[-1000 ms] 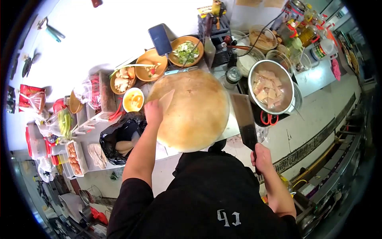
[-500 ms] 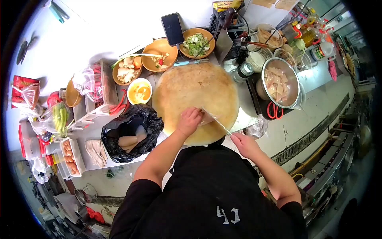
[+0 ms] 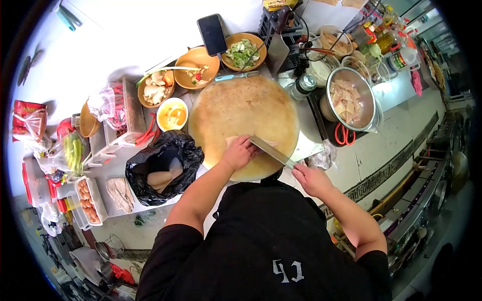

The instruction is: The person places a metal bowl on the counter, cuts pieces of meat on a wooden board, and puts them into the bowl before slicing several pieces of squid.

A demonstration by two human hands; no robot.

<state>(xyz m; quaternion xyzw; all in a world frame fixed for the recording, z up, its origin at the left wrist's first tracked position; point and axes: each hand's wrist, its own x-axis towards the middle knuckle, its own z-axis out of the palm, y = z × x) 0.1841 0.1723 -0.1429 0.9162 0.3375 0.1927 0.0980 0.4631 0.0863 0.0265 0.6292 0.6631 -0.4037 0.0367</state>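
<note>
My right hand (image 3: 312, 179) is closed on the handle of a broad knife (image 3: 273, 152), near the front right edge of a round chopping board (image 3: 241, 108). The blade reaches up and left across the board, its far end beside the fingers of my left hand (image 3: 240, 152). Those fingers are bent and press down on the board, over a thin pale pinkish piece (image 3: 232, 140) that shows in part beside them. Another bit of it shows behind the blade. How much lies under the fingers is hidden.
Behind the board stand a bowl of chopped greens (image 3: 243, 53), a phone (image 3: 212, 34) and a brown bowl (image 3: 197, 66). A black bag (image 3: 165, 165) sits at left. A steel bowl of pale slices (image 3: 351, 103) and red scissors (image 3: 345, 134) are at right.
The knife blade has tilted so its broad face shows, and its handle end has shifted slightly right with my right hand. My left hand stays at the piece. The whole view has shifted slightly.
</note>
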